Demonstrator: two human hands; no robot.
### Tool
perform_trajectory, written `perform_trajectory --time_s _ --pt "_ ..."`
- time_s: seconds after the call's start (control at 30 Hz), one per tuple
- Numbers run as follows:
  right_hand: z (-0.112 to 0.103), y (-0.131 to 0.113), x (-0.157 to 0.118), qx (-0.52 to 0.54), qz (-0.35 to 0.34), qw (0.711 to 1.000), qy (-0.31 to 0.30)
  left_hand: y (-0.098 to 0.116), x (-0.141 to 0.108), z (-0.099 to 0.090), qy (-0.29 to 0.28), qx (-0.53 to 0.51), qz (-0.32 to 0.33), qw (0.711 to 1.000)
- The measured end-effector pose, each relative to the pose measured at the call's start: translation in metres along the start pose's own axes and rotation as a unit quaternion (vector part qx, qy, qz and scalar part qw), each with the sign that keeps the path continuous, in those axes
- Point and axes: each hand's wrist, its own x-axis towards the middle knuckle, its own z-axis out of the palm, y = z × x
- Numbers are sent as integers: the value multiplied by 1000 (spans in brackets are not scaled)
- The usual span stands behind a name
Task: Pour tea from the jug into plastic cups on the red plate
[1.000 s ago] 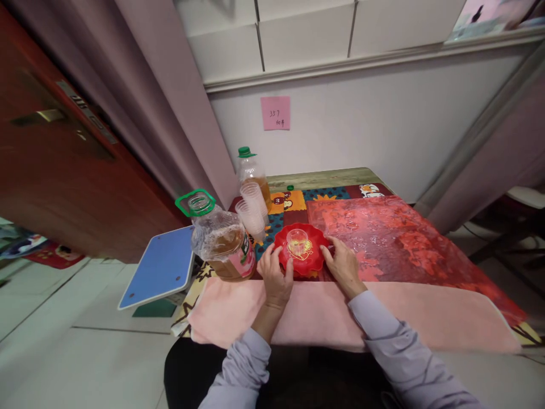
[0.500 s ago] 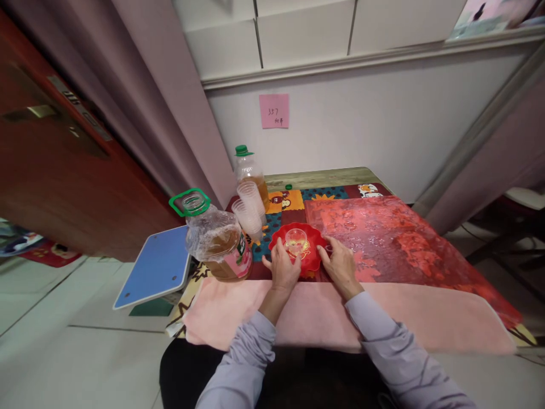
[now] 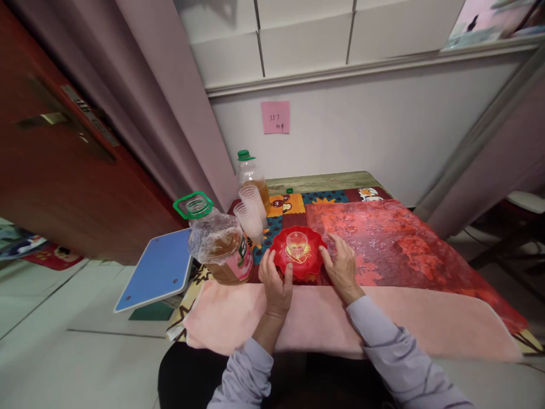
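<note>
A red scalloped plate (image 3: 313, 266) with a gold print lies on the table in front of me. One clear plastic cup (image 3: 296, 245) stands on it and looks empty. At the plate's left front edge is my left hand (image 3: 276, 284), thumb and fingers apart, its tips beside the rim. My right hand (image 3: 342, 266) is at the right side, open, with the thumb close to or touching the rim. Left of the plate stands a large open bottle (image 3: 223, 250) of amber drink with a green handle ring. Stacked clear cups (image 3: 251, 213) lean between it and the plate.
Behind the cups stands a second bottle (image 3: 255, 179) with a green cap. A loose green cap (image 3: 289, 191) lies at the back. A pink cloth (image 3: 383, 318) covers the front edge. Red wet-looking sheeting (image 3: 383, 244) spreads rightward. A blue board (image 3: 155, 267) stands at left.
My left hand has moved from near the cup back to the plate's left front edge, and its fingers have spread. My right hand stays by the right rim.
</note>
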Motion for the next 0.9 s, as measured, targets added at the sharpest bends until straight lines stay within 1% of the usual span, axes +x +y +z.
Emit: perform_trajectory --time_s 0.07,0.17,0.3,0.37,0.43,0.5,0.57,0.63,0.7,0.77,0.83,0.9 --pt "-2 -4 1 36 -7 999 12 3 2 -5 10 -10 3 1000" --pt "-7 -11 1 79 -7 997 16 9 8 -12 20 -39 10 999" --pt "-16 -23 4 118 2 993 16 25 17 -22 9 -71 12 997" --pt "-24 -34 9 138 22 990 2 37 26 -29 -4 -79 16 997" --pt "-34 -49 20 174 61 982 -40 52 42 -36 -20 -92 23 995" --pt "-43 -69 37 229 108 962 -102 72 64 -42 -40 -110 21 993" --pt "-51 -92 60 289 140 933 -165 93 91 -48 -88 -172 -30 981" --pt "-57 -115 83 317 150 914 -205 114 117 -51 -127 -219 -81 964" --pt "-62 -134 104 312 142 915 -211 130 138 -52 -151 -238 -116 952" --pt "-65 -147 119 296 128 927 -194 140 153 -51 -160 -230 -128 951" --pt "-67 -155 128 280 117 937 -173 145 161 -50 -157 -216 -129 955" --pt "-69 -158 131 267 110 944 -161 147 163 -49 -149 -208 -134 957"
